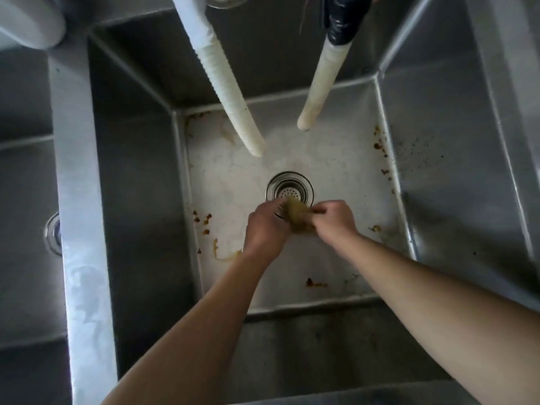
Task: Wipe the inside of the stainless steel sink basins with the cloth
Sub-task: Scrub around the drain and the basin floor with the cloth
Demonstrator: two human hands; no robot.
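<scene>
A deep stainless steel sink basin (228, 176) fills the head view, its pale floor marked with brown food stains along the edges. The round drain strainer (289, 188) sits in the middle of the floor. Just in front of it, both hands hold a bunched, brownish-yellow cloth (296, 214) between them. My left hand (267, 228) grips its left side. My right hand (336, 219) pinches its right side. Most of the cloth is hidden by the fingers.
Two white ribbed hoses hang into the basin from above, one (230, 92) on the left and one (318, 86) on the right with dark tape near its top. A second basin (26, 200) with its own drain lies to the left, past a steel divider (79, 200).
</scene>
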